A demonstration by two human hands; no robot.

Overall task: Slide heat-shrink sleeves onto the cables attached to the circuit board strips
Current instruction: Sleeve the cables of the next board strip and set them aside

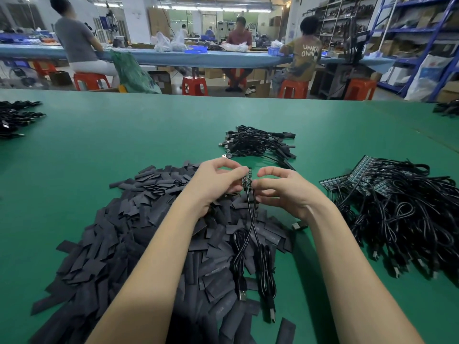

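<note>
Black flat heat-shrink sleeves [139, 234] lie in a large loose heap on the green table [124, 135], spreading from the near edge of the view up to the middle. Two bare forearms reach out over this heap. On top of it, between the arms, rest two coiled black cables [250, 254] with USB plugs at their near ends; their leads rise to a small circuit board strip [247, 179] held upright above the heap.

At the strip, the left hand [213, 184] pinches the strip's left side between thumb and curled fingers. The right hand [283, 187] meets it from the right, its thumb and fingertips closed on the strip's lower end where the cable leads join. No sleeve can be made out on these leads.

To the right of the hands lies a big tangled pile of cables on board strips [397, 214], the dark strips fanned out along its far-left edge. Just beyond the hands sits a smaller bundle of black cables [260, 144]. More dark cables lie at the table's far-left edge [17, 117] and far-right corner [447, 109].

Past the table, several people sit on red stools [193, 85] at a long blue workbench [173, 57], with blue shelving [422, 33] on the right.
</note>
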